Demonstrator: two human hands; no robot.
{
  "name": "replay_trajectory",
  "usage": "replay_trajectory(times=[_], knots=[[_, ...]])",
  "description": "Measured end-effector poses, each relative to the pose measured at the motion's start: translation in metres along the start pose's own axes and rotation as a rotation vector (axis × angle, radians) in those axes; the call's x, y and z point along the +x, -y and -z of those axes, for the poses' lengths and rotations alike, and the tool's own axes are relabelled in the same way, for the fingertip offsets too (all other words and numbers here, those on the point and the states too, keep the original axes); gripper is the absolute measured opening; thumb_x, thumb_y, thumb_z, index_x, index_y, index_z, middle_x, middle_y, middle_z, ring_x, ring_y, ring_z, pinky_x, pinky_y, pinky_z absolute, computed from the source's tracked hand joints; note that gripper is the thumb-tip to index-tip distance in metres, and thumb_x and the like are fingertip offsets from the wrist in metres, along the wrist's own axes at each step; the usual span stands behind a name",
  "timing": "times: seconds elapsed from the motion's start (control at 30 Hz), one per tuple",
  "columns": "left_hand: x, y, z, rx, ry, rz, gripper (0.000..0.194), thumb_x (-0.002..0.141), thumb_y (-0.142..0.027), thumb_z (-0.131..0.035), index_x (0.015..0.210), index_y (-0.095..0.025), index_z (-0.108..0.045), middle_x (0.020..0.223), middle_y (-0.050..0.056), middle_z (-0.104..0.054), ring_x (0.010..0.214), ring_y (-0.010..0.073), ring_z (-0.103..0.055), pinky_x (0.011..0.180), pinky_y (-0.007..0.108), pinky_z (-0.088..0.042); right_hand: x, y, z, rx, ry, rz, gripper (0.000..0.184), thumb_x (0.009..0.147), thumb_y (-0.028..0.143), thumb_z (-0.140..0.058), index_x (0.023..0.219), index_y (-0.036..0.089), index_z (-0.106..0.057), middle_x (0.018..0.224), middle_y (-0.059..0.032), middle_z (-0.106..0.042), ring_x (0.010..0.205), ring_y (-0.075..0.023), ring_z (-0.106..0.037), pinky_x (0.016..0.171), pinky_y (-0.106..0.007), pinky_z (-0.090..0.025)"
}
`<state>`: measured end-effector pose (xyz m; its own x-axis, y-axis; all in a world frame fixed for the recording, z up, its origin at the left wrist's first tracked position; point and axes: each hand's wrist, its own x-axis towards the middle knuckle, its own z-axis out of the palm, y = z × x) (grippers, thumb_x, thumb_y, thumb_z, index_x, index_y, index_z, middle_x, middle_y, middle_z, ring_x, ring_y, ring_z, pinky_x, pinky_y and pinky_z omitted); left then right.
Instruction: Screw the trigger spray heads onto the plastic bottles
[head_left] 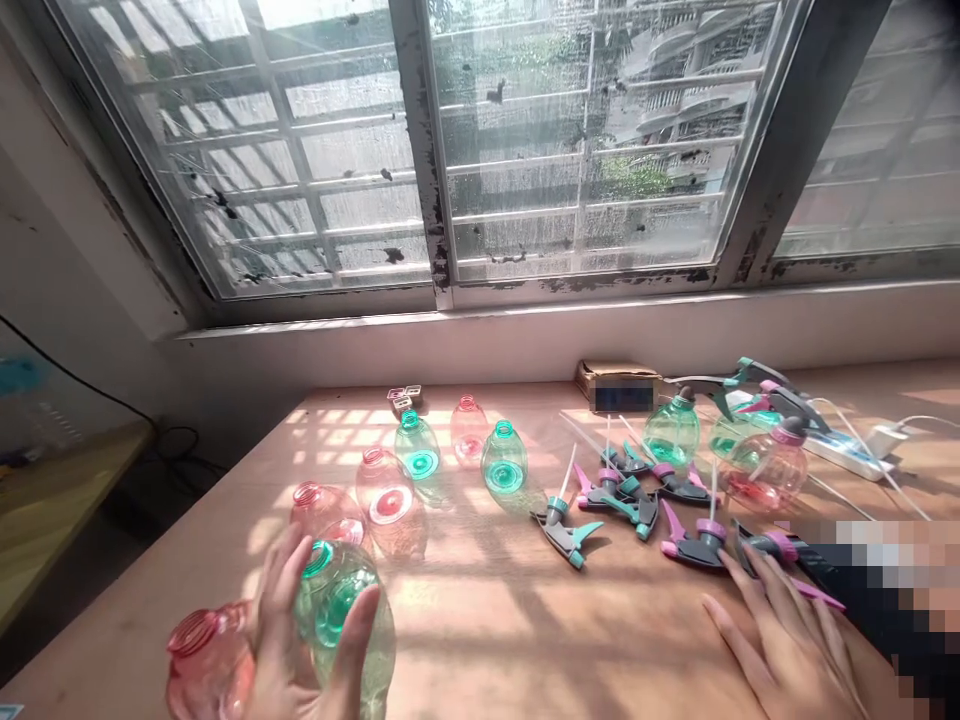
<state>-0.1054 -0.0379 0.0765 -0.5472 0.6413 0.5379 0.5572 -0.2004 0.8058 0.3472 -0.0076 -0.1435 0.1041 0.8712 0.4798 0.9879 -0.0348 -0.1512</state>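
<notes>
Sunlit table point(480, 630), barred window point(517, 130) behind — left hand point(279, 672) around green bottle point(330, 597)

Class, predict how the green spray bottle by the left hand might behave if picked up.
The green spray bottle is probably light, as it looks like see-through plastic. Its glossy surface might be slippery. If tipped over, its rounded body would likely roll.

The left hand point(279, 650) holds an open-necked green bottle point(330, 602).

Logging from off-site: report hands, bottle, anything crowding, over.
Left hand around headless green bottle, grip unclear. Right hand open at pink-and-grey spray heads. Pink bottle crowding left hand.
</notes>
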Motion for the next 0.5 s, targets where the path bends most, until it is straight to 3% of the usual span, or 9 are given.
replay_trajectory(times=[0.1, 0.23, 0.3, 0.37, 0.47, 0.5], knots=[[0.008, 0.012, -0.016, 0.172, -0.088, 0.029, 0.082, 0.089, -0.062, -0.072, 0.155, -0.018, -0.053, 0.168, 0.018, -0.049, 0.159, 0.0410, -0.039, 0.134, 0.060, -0.027, -0.003, 0.005, 0.002, -0.025, 0.020, 0.041, 0.064, 0.109, 0.049, -0.040, 0.168, 0.027, -0.030, 0.170, -0.0189, -0.047, 0.158, -0.0462, -0.040, 0.120, -0.079, -0.032], [0.009, 0.029, -0.024, 0.173, -0.160, 0.341, 0.082, 0.082, -0.064, -0.079, 0.150, -0.024, -0.058, 0.150, 0.015, -0.066, 0.142, 0.0456, -0.059, 0.122, 0.065, -0.044, -0.002, 0.020, 0.012, -0.011, -0.037, 0.085, 0.062, 0.110, 0.044, -0.041, 0.168, 0.024, -0.030, 0.168, -0.0214, -0.048, 0.154, -0.0479, -0.046, 0.115, -0.080, -0.038], [0.005, 0.035, -0.027, 0.186, -0.093, 0.333, 0.070, 0.081, -0.062, -0.079, 0.141, -0.029, -0.064, 0.144, 0.010, -0.069, 0.140, 0.0450, -0.060, 0.122, 0.065, -0.045, 0.000, 0.037, 0.015, 0.029, -0.072, 0.111, 0.060, 0.110, 0.041, -0.040, 0.167, 0.023, -0.031, 0.168, -0.0234, -0.048, 0.154, -0.0479, -0.045, 0.115, -0.079, -0.040], [-0.004, 0.039, -0.035, 0.140, 0.022, 0.220, 0.060, 0.082, -0.060, -0.077, 0.134, -0.029, -0.067, 0.143, 0.007, -0.069, 0.144, 0.0428, -0.057, 0.125, 0.063, -0.042, 0.004, 0.064, 0.016, 0.087, -0.077, 0.127, 0.057, 0.111, 0.039, -0.040, 0.165, 0.022, -0.035, 0.168, -0.0237, -0.049, 0.154, -0.0460, -0.046, 0.118, -0.078, -0.037], [-0.033, 0.041, -0.060, 0.017, 0.240, 0.154, 0.057, 0.088, -0.053, -0.074, 0.139, -0.029, -0.062, 0.148, 0.008, -0.066, 0.148, 0.0401, -0.054, 0.126, 0.062, -0.042, 0.010, 0.116, 0.013, 0.147, -0.051, 0.165, 0.060, 0.110, 0.044, -0.042, 0.165, 0.022, -0.041, 0.166, -0.0204, -0.054, 0.152, -0.0446, -0.050, 0.120, -0.077, -0.038], [-0.045, 0.041, -0.072, -0.008, 0.291, 0.133, 0.059, 0.088, -0.051, -0.074, 0.141, -0.028, -0.061, 0.150, 0.009, -0.065, 0.146, 0.0387, -0.056, 0.124, 0.058, -0.045, 0.013, 0.134, 0.013, 0.162, 0.012, 0.202, 0.061, 0.110, 0.046, -0.045, 0.166, 0.023, -0.042, 0.168, -0.0173, -0.051, 0.154, -0.0440, -0.048, 0.121, -0.074, -0.040]])
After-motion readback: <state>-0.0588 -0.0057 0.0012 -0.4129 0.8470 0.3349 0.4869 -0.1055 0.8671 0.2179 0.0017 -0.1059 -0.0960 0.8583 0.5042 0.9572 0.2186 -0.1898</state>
